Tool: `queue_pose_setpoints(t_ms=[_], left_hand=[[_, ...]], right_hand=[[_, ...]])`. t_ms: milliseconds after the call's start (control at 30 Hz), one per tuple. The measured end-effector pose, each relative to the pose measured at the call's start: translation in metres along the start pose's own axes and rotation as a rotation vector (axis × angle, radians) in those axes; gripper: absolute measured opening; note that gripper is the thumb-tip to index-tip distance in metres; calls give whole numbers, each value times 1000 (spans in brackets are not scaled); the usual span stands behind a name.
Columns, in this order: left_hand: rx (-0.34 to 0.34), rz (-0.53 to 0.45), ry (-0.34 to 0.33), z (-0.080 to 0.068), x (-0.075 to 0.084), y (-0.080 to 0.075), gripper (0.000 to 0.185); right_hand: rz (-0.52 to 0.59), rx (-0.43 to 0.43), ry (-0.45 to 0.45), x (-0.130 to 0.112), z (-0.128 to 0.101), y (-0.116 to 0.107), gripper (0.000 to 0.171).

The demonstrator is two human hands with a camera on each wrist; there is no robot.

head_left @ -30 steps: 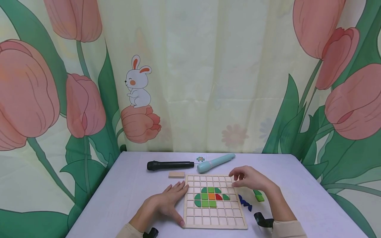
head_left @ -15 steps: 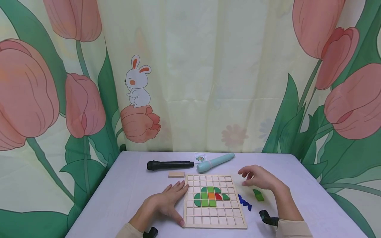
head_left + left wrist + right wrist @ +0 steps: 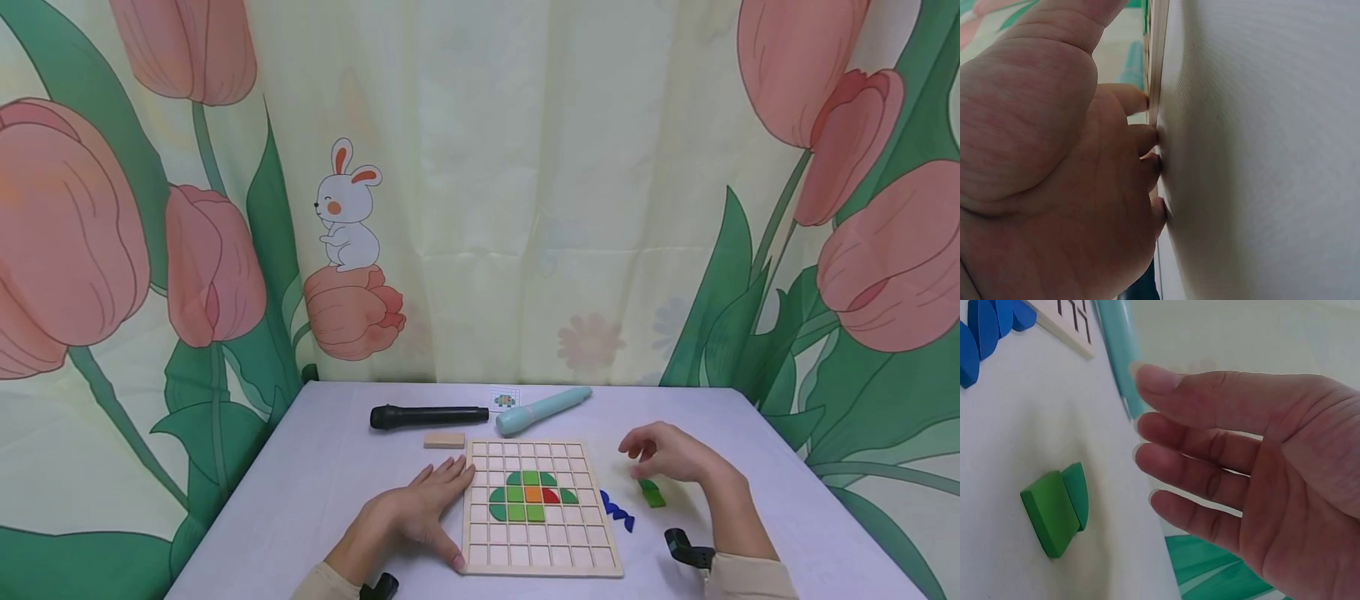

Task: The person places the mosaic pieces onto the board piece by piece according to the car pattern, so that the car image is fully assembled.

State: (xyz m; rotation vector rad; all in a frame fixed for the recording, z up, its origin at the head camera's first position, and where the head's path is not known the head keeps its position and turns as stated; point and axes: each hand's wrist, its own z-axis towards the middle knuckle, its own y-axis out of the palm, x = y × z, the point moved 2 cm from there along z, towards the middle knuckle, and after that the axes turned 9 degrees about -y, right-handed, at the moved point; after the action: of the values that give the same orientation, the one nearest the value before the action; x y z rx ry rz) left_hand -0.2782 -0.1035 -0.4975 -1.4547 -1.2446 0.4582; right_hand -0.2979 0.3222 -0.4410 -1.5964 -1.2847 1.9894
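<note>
While no writing reads, right hand (image 3: 671, 454), grip apart, above green pieces (image 3: 651, 492).

Item, my view: grid board (image 3: 542, 558) centre of table (image 3: 337, 475); microphone (image 3: 427, 417), small block (image 3: 445, 440) and pen (image 3: 542, 411) behind it; loose pieces (image 3: 651, 492) to its right, beneath my right hand (image 3: 667, 454).

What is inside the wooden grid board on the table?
The wooden grid board holds green tiles around one orange tile and one red tile. Other cells look empty. The left hand touches its edge, covering nothing.
</note>
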Motion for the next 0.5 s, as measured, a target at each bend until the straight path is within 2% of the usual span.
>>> queue_pose_setpoints(t_ms=[500], left_hand=[[4, 1, 5, -2, 0, 0, 137]], right_hand=[[105, -111, 121, 23, -16, 2, 26]])
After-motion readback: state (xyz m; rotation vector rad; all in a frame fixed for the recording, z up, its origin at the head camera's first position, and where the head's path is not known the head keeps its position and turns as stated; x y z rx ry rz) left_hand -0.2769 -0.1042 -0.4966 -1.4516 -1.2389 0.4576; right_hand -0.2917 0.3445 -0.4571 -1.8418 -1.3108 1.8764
